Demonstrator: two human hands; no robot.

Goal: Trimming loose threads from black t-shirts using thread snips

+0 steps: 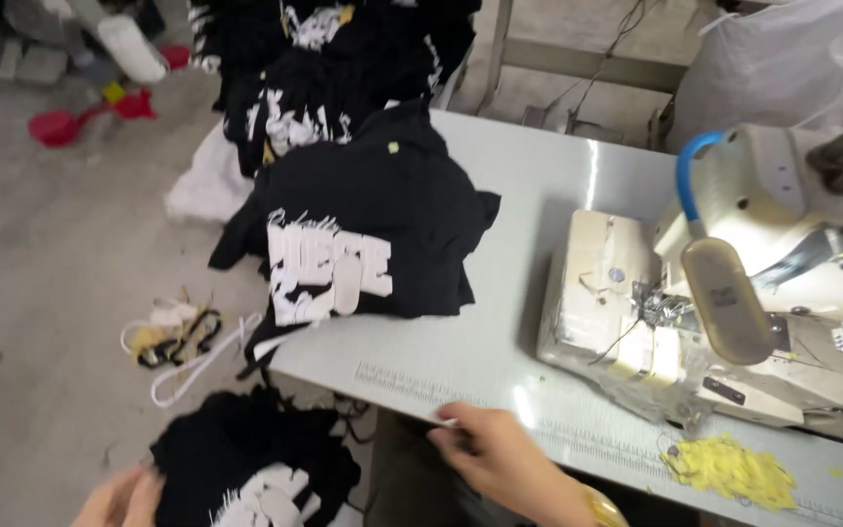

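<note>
My left hand is low at the bottom left, blurred, at the edge of a black garment with white print that lies below the table's front edge. My right hand rests on the front edge of the grey table, with a small white scrap at its fingertips. A stack of black printed shirts lies on the table's left end, apart from both hands.
A cream sewing machine with a blue-stemmed lamp fills the table's right side. Yellow scraps lie near the front edge. More black shirts are piled behind. White and black trimmings and red plastic items lie on the concrete floor.
</note>
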